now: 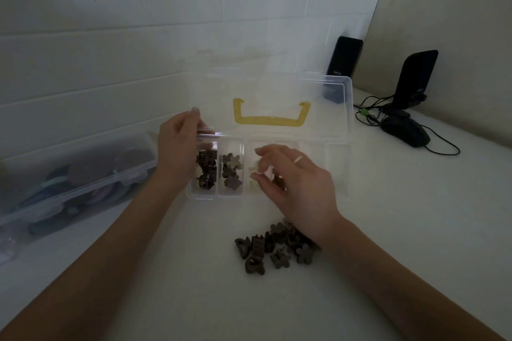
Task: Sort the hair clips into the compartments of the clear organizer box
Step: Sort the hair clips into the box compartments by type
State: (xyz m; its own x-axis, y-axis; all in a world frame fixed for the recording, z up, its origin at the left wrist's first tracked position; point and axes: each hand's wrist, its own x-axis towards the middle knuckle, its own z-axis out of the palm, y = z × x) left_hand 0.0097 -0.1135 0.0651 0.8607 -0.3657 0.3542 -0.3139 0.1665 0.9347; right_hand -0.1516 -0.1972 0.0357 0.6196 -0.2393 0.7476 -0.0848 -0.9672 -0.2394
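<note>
Hair clips [277,246] pile lower centre; right hand [293,180] pinches cream clip [253,171], left hand [180,152] grips box [339,169] lid edge; clip might drop into wrong compartment.

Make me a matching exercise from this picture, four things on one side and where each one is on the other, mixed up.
Things:
1. flower clips
2. yellow handle
3. unsorted pile of clips
4. computer mouse

Places:
A. on the table under the right wrist
B. far right, beside the cables
C. second compartment from the left
D. on the raised clear lid

Pairs: 1-C, 2-D, 3-A, 4-B
</note>
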